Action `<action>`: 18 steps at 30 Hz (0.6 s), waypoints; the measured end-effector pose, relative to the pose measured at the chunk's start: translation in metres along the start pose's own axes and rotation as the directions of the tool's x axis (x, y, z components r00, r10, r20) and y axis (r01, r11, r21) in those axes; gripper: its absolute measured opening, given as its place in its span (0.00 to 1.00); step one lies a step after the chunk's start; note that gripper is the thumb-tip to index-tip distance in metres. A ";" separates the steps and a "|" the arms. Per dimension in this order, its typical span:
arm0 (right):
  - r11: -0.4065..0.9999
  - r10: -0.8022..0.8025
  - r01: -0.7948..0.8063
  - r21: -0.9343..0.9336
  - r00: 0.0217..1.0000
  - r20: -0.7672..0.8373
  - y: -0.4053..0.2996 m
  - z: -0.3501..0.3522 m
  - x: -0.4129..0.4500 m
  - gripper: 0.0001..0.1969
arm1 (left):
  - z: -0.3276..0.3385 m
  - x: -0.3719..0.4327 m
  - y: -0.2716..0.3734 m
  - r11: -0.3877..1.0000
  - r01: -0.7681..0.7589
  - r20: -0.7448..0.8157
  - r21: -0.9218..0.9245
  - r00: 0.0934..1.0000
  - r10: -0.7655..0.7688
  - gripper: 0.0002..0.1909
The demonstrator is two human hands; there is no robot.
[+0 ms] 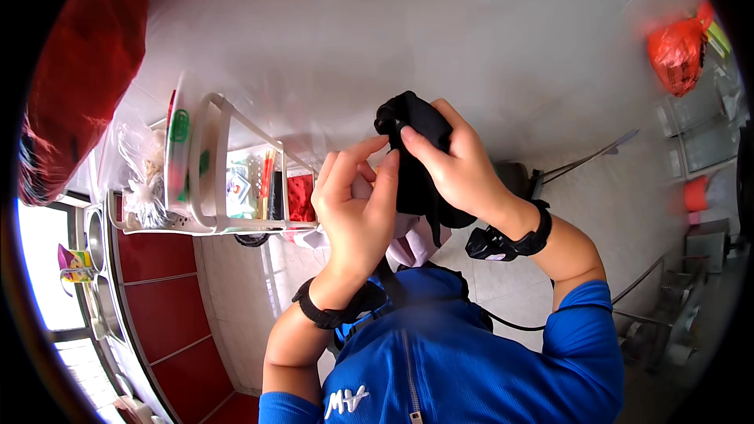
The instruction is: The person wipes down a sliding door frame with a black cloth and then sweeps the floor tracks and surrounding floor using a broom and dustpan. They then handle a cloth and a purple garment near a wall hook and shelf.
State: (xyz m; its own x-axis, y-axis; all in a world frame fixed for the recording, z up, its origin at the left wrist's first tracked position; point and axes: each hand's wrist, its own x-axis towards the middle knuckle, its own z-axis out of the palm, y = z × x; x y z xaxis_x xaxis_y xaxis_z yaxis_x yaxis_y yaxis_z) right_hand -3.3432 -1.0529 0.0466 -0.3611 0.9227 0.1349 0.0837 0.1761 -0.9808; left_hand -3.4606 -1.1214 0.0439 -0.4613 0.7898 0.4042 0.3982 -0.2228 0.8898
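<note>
A black piece of fabric (421, 171) hangs in front of my chest, bunched at its top, with a thin strap or cord dangling at its lower end. My right hand (462, 159) grips its upper part, the thumb pressed on the cloth and the fingers behind it. My left hand (359, 200) is at the fabric's left edge, its thumb and index fingertip close together; whether they pinch the cloth cannot be told. Below the black fabric, pale pink cloth (412, 241) shows, partly hidden. Both wrists wear black straps.
A white rack (221, 224) holding bags and boxes stands at left, near red cabinets (165, 300) and a large red bag (88, 70). A pale wall rises ahead. At right are a hanging red plastic bag (677, 56) and a metal rack (665, 306).
</note>
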 end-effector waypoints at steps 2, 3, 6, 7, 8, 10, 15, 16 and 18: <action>0.997 -0.068 0.067 -0.046 0.998 -0.015 0.003 -0.002 -0.007 0.10 | 0.004 -0.002 -0.004 0.997 0.065 0.012 0.028 0.998 -0.066 0.10; 0.997 -0.058 0.057 -0.058 0.998 -0.021 0.005 -0.003 -0.009 0.10 | 0.007 -0.003 -0.004 0.997 0.073 0.014 0.027 0.997 -0.074 0.10; 0.996 -0.041 0.039 -0.080 0.999 -0.026 0.007 -0.006 -0.017 0.11 | 0.012 -0.003 -0.008 0.992 0.034 -0.023 0.121 0.999 -0.031 0.11; 0.995 -0.038 0.035 -0.090 0.999 -0.027 0.008 -0.006 -0.019 0.11 | 0.014 -0.003 -0.013 0.993 0.016 -0.063 0.120 0.998 -0.008 0.11; 0.995 -0.036 0.034 -0.092 0.999 -0.023 0.010 -0.007 -0.021 0.11 | 0.016 -0.004 -0.018 0.993 -0.003 -0.105 0.118 0.994 0.015 0.12; 0.998 0.020 -0.017 0.063 0.999 -0.043 0.014 -0.007 -0.023 0.12 | 0.014 -0.007 -0.017 0.994 -0.002 -0.091 0.107 0.996 0.012 0.11; 0.997 0.060 -0.062 0.054 0.998 0.035 0.005 -0.003 -0.027 0.10 | -0.007 -0.020 -0.013 0.814 0.452 0.175 -0.365 0.892 -0.417 0.11; 0.993 0.091 -0.096 0.064 0.993 0.078 -0.001 0.001 -0.028 0.10 | -0.013 -0.023 -0.014 0.763 0.492 0.199 -0.420 0.870 -0.451 0.10; 0.986 0.121 -0.140 0.092 0.976 0.183 -0.010 0.009 -0.029 0.09 | -0.026 -0.032 -0.010 0.673 0.516 0.190 -0.529 0.846 -0.499 0.10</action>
State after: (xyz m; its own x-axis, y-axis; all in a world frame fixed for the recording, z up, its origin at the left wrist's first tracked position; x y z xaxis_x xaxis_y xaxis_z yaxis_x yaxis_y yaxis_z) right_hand -3.3417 -1.0845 0.0515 -0.5117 0.8590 -0.0131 0.0477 0.0132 -0.9988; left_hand -3.4706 -1.1597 0.0277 -0.4376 0.8878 -0.1424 -0.3900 -0.0447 0.9197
